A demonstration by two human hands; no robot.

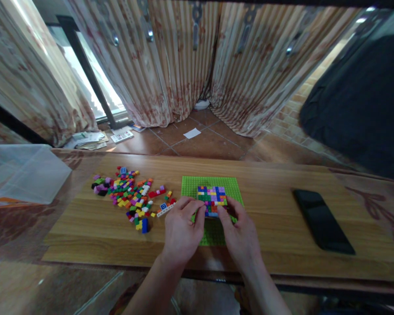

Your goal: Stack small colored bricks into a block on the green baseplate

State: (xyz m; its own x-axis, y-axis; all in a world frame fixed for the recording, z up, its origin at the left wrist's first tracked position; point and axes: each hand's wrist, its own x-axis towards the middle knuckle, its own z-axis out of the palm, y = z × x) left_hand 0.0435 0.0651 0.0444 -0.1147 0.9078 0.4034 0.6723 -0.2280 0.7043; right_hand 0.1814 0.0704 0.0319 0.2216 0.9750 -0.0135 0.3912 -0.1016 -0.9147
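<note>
A multicoloured block of toy building bricks [212,195] stands on the green baseplate [213,236], between my two hands. My left hand [186,225] is at the block's left side, its thumb and forefinger pinched together at the near left corner. Whatever lies between those fingertips is too small or too hidden to name. My right hand [241,227] grips the block's right side, with the thumb at the front and the fingers along the right edge. Both hands cover parts of the baseplate. A white long brick [165,210] lies just left of my left hand.
Many loose coloured bricks [128,192] lie in a heap on the left of the wooden table [269,245]. A black phone [323,221] lies on the right. A translucent plastic bin [26,173] stands at the far left. Curtains [170,70] hang behind the table.
</note>
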